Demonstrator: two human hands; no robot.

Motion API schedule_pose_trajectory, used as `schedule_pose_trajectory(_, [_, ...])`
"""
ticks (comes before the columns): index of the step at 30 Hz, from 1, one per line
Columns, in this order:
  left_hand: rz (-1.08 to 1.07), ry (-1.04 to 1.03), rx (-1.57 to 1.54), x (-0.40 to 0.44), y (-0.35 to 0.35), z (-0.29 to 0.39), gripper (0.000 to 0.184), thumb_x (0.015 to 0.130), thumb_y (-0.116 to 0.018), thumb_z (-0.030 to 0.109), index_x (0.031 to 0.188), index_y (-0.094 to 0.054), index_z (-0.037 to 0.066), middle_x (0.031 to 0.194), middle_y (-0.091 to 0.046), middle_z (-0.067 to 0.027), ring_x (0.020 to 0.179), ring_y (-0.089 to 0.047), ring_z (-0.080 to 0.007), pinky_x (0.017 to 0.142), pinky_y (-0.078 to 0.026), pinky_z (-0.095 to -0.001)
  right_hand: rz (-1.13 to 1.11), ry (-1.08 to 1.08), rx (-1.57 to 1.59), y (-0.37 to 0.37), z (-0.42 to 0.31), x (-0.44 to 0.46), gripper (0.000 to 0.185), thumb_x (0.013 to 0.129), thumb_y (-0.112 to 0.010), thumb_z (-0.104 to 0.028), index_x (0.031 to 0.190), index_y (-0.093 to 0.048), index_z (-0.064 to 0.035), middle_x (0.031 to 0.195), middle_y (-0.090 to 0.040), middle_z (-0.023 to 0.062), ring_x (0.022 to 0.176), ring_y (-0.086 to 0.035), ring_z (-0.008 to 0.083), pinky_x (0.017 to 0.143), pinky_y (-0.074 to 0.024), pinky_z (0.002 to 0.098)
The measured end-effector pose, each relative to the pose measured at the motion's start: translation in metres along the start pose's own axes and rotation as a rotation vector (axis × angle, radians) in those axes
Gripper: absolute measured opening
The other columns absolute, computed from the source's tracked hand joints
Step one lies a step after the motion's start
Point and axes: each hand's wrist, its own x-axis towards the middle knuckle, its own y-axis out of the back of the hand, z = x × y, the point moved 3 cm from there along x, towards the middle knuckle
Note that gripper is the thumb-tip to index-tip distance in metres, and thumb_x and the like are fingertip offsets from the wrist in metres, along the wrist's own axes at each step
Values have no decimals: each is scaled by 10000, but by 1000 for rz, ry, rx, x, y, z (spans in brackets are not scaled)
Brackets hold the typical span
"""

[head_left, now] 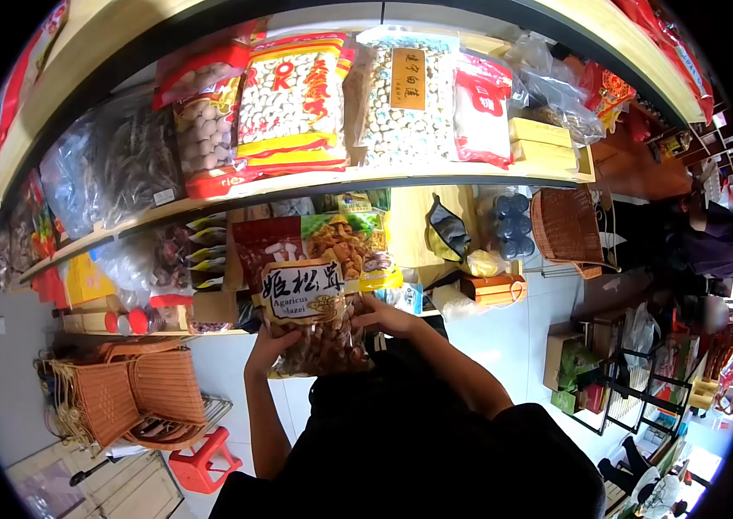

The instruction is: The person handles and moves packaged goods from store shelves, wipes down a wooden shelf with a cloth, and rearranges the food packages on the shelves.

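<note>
A: Biggest in view?
B: A long wooden shelf (436,175), curving across above the hands. Down at left, a wicker chair (163,389) near a red stool (202,463).

A: And up on the shelf?
B: From left to right: a bag of pale nuts (293,104) with "OK" in red and "ries" along the bottom edge, a bag of white seeds (379,112) with a brown label, then a bag of sugar (475,130) marked 白糖.

A: Nearer the body?
B: A bag of dried mushrooms (302,346), below the shelf, between left hand (270,348) and right hand (391,318). Long axis running away from the body toward the shelf, top leaning slightly left.

A: Grip?
B: Grasping with both: left at the lower left side, right a bit higher on the right side, thumbs on the front. Left nearer the bottom end; other fingers partly hidden.

A: Anything behind?
B: A yellow bag (377,232), overlapped by the mushrooms. Hard to tell whether also held.

A: Smallest detail?
B: On the cream label (297,290), 姬松茸 in large black characters, "Agaricus blazei" underneath, right way up for reading.
</note>
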Motion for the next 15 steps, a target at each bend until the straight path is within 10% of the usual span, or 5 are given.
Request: schedule_pose_trajectory(15, [-43,-12,156,119,-55,-30,561,805,-717,175,1274,-475,-13,1192,-591,-95,1076,-565,-195,948,-431,-318,535,123,202,82,34,3,466,937,-540,-257,1315,-391,-30,1212,-544,115,1083,-556,223,905,-459,359])
